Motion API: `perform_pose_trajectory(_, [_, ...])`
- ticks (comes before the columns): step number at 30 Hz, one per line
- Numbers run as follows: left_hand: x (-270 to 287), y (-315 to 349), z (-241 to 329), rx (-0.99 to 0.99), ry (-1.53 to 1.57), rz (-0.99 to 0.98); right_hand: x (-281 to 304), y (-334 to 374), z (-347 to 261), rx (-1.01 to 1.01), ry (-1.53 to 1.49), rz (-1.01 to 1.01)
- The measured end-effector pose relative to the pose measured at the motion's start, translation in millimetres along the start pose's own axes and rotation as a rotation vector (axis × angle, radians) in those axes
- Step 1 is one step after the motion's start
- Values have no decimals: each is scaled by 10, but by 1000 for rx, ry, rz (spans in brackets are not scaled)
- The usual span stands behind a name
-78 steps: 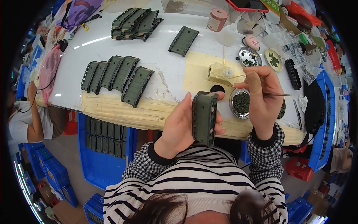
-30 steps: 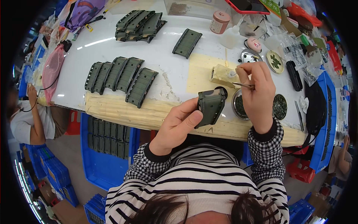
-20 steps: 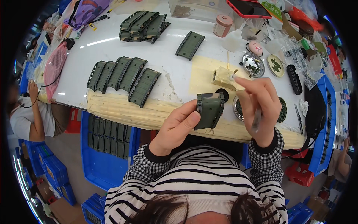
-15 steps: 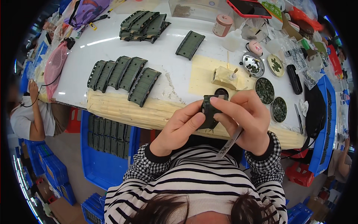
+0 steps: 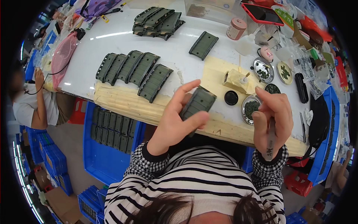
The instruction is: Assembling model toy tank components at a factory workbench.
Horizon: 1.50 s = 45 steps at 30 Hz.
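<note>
My left hand [image 5: 170, 125] holds a dark green, ribbed, slightly curved plastic panel [image 5: 200, 102], tilted between thumb and fingers in front of the bench edge. To the right, my right hand [image 5: 279, 115] is closed round a flat grey metal tool, apparently tweezers [image 5: 270, 143], with its tip hidden by the fingers. Just left of the right fingertips is a round tin of small dark green pieces [image 5: 249, 116]. A second such tin [image 5: 272, 88] is partly covered by that hand. A round black cap [image 5: 231, 98] lies between the two hands.
Similar panels lie in a row [image 5: 128, 69], a stack [image 5: 158, 22] and singly [image 5: 203, 45]. A taped block [image 5: 235, 81] holds a small stick. Beyond are a silver dish [image 5: 263, 70], pink jar [image 5: 236, 28] and phone [image 5: 262, 14]. A blue crate [image 5: 89, 156] of panels sits below left.
My hands have parted: the right moved right with the metal tool, to beside the tins. The left keeps the panel and has turned it face up. The whole view has shifted slightly.
</note>
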<state>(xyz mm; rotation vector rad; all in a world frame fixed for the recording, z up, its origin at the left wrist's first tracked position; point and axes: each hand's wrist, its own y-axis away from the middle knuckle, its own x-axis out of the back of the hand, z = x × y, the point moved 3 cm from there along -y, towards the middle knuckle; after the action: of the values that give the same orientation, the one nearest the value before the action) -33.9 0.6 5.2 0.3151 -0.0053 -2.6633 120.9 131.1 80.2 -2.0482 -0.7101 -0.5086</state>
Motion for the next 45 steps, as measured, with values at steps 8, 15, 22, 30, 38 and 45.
perform_pose_trajectory(8, [307, -98, 150, -404, -1052, 289, 19, 143, 142, -29, -21, 2])
perform_pose_trajectory(15, [372, -151, 170, -455, -1245, 393, 98, 223, 236, -71, 4, -1])
perform_pose_trajectory(22, [265, -298, 247, -553, -1450, 364, 197, 319, 300, -97, -10, -3])
perform_pose_trajectory(30, [77, -1063, 396, -573, -1457, 65, 245, 408, 317, -91, -110, -14])
perform_pose_trajectory(38, [183, -1524, 316, -494, -1354, -10, 288, 438, 320, -81, -60, -1])
perform_pose_trajectory(45, [263, -547, 524, -256, -434, -9, 435, 600, 527, -323, -169, 104])
